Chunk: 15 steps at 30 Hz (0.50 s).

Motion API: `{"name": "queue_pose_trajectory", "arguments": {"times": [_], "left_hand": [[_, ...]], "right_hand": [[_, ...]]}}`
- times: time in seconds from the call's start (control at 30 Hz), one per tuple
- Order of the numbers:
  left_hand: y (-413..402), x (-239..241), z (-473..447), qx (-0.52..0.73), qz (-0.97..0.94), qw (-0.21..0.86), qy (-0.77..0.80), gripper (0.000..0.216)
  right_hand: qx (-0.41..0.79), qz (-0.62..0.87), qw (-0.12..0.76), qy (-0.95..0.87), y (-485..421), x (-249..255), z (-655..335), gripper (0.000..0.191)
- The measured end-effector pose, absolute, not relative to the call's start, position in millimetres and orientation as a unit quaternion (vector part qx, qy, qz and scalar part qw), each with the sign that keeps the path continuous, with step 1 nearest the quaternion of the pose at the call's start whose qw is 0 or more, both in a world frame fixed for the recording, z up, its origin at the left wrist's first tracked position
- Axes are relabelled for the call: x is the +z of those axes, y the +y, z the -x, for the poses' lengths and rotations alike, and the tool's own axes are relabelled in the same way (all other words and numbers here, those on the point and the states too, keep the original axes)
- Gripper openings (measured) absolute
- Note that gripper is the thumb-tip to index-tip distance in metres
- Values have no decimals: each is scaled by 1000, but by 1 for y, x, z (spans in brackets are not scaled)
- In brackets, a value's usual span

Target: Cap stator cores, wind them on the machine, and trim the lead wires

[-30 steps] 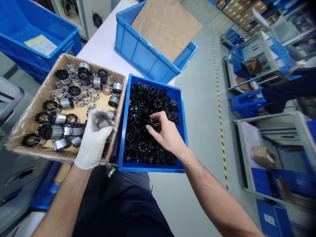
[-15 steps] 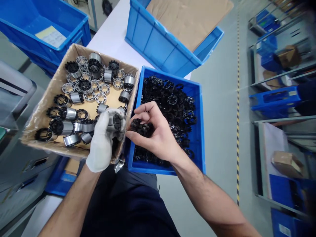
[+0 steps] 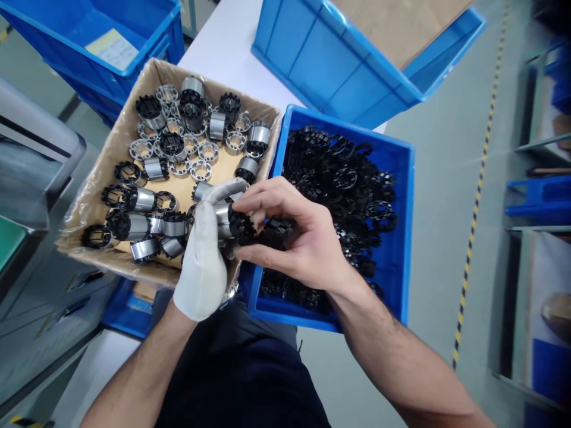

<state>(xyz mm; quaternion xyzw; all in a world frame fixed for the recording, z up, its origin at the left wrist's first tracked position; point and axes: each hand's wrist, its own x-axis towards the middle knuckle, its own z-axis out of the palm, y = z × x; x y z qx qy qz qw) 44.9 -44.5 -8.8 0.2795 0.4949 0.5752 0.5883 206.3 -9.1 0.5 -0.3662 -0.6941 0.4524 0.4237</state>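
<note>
My left hand (image 3: 203,261), in a white glove, grips a silver metal cylinder (image 3: 222,213) over the near right corner of the cardboard box (image 3: 93,196). My bare right hand (image 3: 303,238) holds black plastic rings (image 3: 272,232) and presses one against the end of that cylinder. The two hands meet between the box and the blue bin (image 3: 404,238). Silver cylinders with black caps (image 3: 138,199) and loose silver rings (image 3: 198,169) lie in the box. A heap of black plastic rings (image 3: 348,184) fills the blue bin.
A large blue crate (image 3: 339,65) with a brown cardboard sheet (image 3: 401,24) stands behind the bin on a white table (image 3: 223,47). Another blue crate (image 3: 89,41) is at the far left. A yellow-black floor line (image 3: 473,220) and blue shelf bins (image 3: 535,196) lie to the right.
My right hand lifted black rings out of the bin and brought them left to the gloved hand. The cylinder and a ring are now pressed together. The view shifted down and left.
</note>
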Motion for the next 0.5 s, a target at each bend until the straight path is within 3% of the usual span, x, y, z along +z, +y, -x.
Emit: {"name": "queue_pose_trajectory", "arguments": {"times": [0.5], "left_hand": [[-46,-23,-41,544,-363,600,461,58]], "right_hand": [[474,342,455,-672,-9,-4,-212,32]]}}
